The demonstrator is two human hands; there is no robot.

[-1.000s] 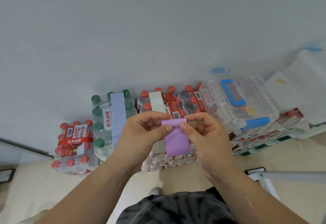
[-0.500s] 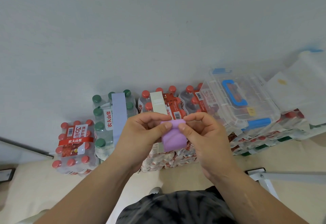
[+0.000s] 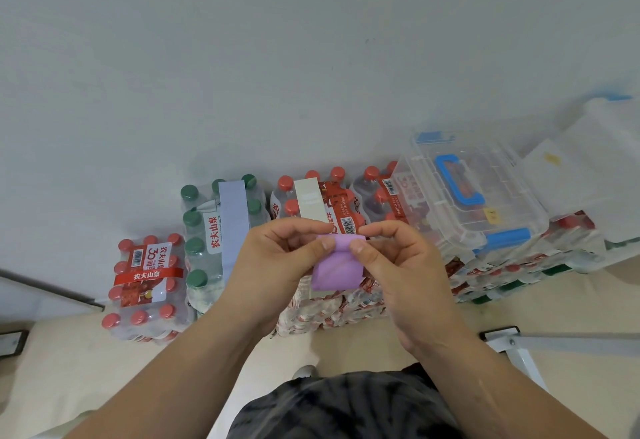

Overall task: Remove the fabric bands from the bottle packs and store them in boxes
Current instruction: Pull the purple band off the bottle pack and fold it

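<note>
We're pinching the purple band (image 3: 337, 270) by its folded top edge with left hand (image 3: 277, 265) and right hand (image 3: 405, 265), up in front of the bottle packs (image 3: 204, 255), and it looks light, soft and floppy, so gripping that doubled edge seems safest.

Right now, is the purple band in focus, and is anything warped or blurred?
Head view, centre: purple band sharp between left hand and right hand, light soft, even. Head view, edges: fisheye distortion bows the row of bottle packs; white box at far right is blurred.
</note>
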